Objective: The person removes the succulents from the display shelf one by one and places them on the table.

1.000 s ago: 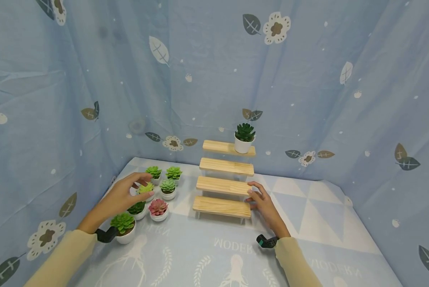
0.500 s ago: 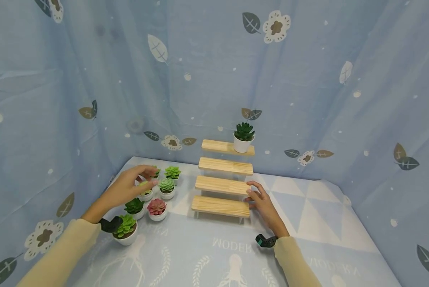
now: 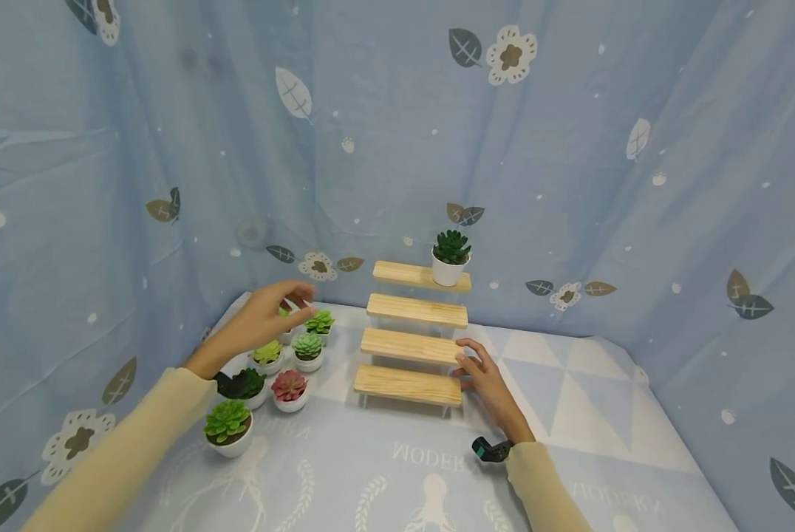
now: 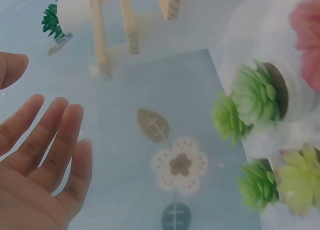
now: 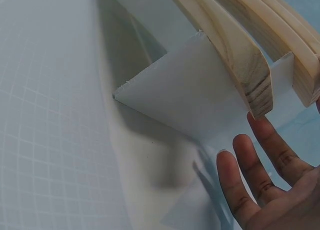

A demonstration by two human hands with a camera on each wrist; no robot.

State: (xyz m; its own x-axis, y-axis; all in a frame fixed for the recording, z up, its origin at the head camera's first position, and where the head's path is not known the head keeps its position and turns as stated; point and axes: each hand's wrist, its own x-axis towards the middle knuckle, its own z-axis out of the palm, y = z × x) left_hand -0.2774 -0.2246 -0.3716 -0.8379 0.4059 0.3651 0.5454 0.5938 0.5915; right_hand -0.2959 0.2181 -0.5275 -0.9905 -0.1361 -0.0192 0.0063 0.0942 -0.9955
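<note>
My left hand (image 3: 264, 318) hovers over the back of a group of potted succulents, fingers spread and holding nothing. Beneath and beside it are a bright green succulent (image 3: 320, 323), a pale green one (image 3: 307, 346) and a yellow-green one (image 3: 267, 354); another at the back is mostly hidden by the hand. The right hand (image 3: 487, 380) touches the right end of a four-tier wooden stand (image 3: 411, 343). In the right wrist view, its fairly straight fingers (image 5: 260, 177) lie at the ends of the boards. On the top tier's right side stands a dark green succulent (image 3: 448, 266) in a white pot.
Nearer the front left stand a pink succulent (image 3: 289, 388), a dark green one (image 3: 254, 384) partly behind the left wrist strap, and a larger green one (image 3: 227, 427). A patterned cloth (image 3: 344, 458) covers the table. Blue curtains (image 3: 384, 148) hang behind and at both sides.
My left hand has moved forward and to the right over the succulents, away from the yellow-green one. The right hand stays at the stand's right end.
</note>
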